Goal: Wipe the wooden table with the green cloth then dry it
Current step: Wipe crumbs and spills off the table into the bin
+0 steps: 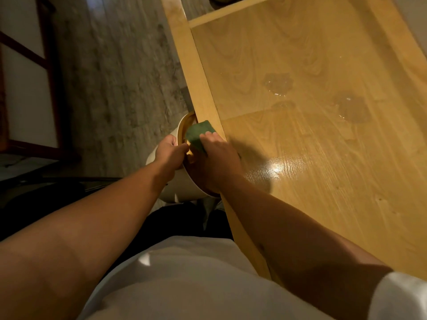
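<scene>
The wooden table (pixel 323 139) fills the right side of the view, with wet puddles (pixel 278 83) and streaks on its top. At its left edge my right hand (pixel 217 155) lies on the green cloth (pixel 199 133), fingers over it, the cloth hanging over the edge above a white bucket (pixel 184 185). My left hand (pixel 169 150) grips the bucket's rim and holds it just below the table edge. The bucket's inside is mostly hidden by my hands.
Grey wood-look floor (pixel 120 77) lies left of the table. A dark wooden frame (pixel 48 65) stands at the far left. A crossbar and a dark object (pixel 221 0) show at the table's far end. My white shirt is at the bottom.
</scene>
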Demonstrator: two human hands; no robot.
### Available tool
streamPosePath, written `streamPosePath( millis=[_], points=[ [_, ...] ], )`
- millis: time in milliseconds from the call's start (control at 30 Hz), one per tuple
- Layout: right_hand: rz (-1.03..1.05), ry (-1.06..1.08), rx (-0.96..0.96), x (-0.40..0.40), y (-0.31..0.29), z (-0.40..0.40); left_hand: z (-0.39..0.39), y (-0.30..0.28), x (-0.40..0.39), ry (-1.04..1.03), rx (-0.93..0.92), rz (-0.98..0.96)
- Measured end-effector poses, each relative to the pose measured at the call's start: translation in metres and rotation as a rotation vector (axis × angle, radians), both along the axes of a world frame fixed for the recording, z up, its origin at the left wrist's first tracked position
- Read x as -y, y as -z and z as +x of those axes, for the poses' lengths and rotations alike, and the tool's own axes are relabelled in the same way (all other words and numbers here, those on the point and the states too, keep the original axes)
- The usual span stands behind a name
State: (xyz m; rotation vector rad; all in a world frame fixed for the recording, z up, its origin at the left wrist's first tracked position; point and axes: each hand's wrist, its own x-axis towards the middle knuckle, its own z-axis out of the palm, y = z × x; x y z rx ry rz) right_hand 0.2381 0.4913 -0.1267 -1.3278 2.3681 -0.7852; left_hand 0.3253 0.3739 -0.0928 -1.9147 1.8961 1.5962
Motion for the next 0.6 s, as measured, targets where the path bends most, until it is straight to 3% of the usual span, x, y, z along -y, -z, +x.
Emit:
streamPosePath(
  millis=[400, 600],
  points=[
    [0.048, -0.308, -0.092, 0.009, -0.007, 0.015, 0.013, -0.005, 0.004, -0.043, -0.023, 0.031],
    [0.115, -0.188, 0.197, 0.011, -0.024, -0.002, 0.012, -0.004, 0.005, -0.023, -0.013, 0.01]
  ],
)
